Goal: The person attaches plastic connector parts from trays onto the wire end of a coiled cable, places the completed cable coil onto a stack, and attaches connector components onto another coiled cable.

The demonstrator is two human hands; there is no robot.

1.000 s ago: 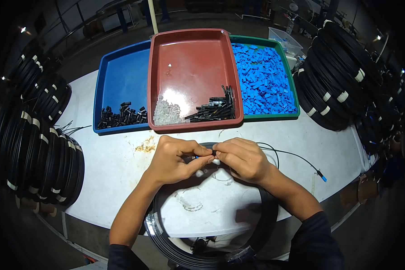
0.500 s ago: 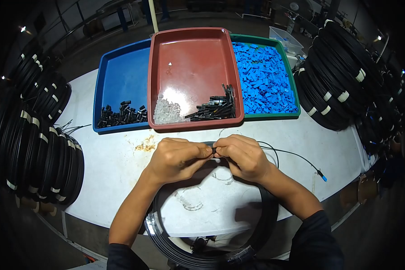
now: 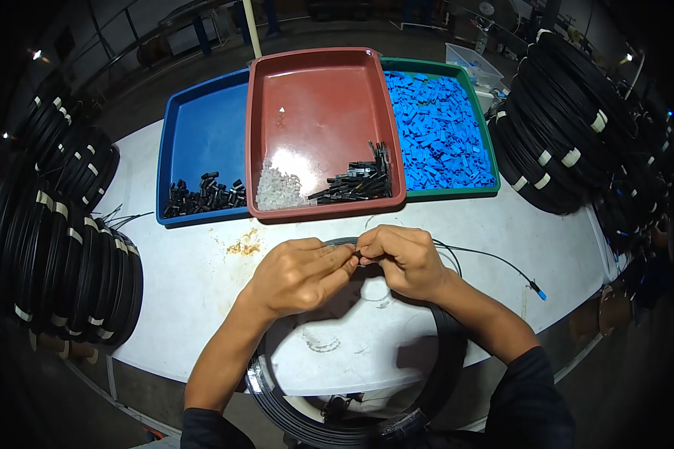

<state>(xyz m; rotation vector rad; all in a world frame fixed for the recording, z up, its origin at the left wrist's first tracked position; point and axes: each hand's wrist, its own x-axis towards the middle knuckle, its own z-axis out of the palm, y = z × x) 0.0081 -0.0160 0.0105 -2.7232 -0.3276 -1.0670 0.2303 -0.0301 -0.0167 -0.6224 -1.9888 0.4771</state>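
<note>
My left hand (image 3: 296, 277) and my right hand (image 3: 404, 260) meet over the far side of a black cable coil (image 3: 448, 352). Both are closed, thumbs and fingers pinching a small black piece (image 3: 358, 255) between them. Most of that piece is covered by the fingertips, so its exact kind cannot be made out. From behind my right hand a thin black cable (image 3: 487, 255) runs out to the right. It ends in a black connector with a blue tip (image 3: 539, 292), lying on the white table (image 3: 195, 299). The coil hangs over the table's near edge.
Behind my hands stand a blue tray (image 3: 202, 135) with black fittings, a red tray (image 3: 314, 97) with clear pieces and black slim parts, and a green tray (image 3: 457, 192) full of blue clips. Cable coils are stacked at left (image 3: 75, 262) and right (image 3: 554, 135).
My left fingers have shifted and straightened along the small black piece, and my right fingers have changed their pinch slightly. Both hands stay at about the same spot.
</note>
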